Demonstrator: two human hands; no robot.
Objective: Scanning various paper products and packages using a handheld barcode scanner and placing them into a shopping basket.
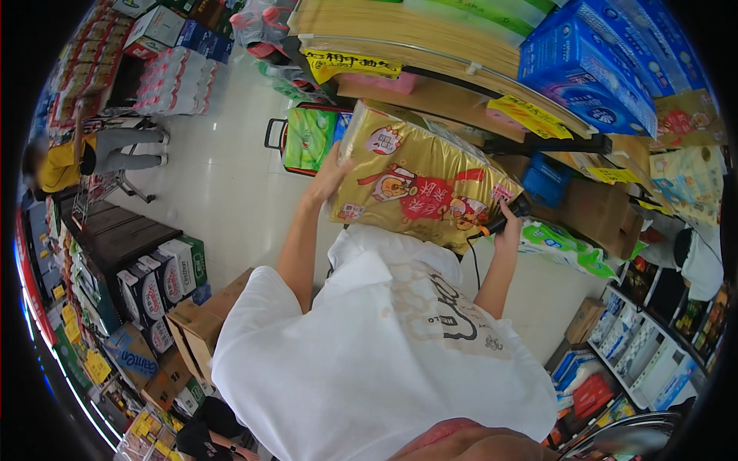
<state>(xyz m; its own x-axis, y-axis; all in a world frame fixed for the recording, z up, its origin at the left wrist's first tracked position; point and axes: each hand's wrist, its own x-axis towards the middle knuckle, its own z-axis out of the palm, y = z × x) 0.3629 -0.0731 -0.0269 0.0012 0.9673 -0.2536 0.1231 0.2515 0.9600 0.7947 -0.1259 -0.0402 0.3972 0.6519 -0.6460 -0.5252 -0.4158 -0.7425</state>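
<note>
Gold, shiny wrapping on the big pack [419,180]; held up before the chest, slightly tilted, between left hand [332,170] and right hand [507,221]; left hand partly curled over the left end, against the wrapping; right hand bent around the lower right corner, with a dark device [523,204] and a cable [477,265] close by, unclear whether gripped or strapped on.

Just beyond the pack, the shelf [430,58], blocking the way forward; along the front edge, a yellow label [352,65] hanging near the pack's top; farther right, blue boxes [584,69]; just past the left hand, on the floor [231,211], a red-rimmed basket [300,170] with a green pack [309,138] inside; to the right, low down, green and white bags [567,248] near the right forearm; behind the left elbow, a cardboard box [192,323].

Widest open room to the left, as bare pale floor, bounded by wrapped bottles [177,81] and, well apart, a person in yellow [58,165] beside a cart [100,188].
</note>
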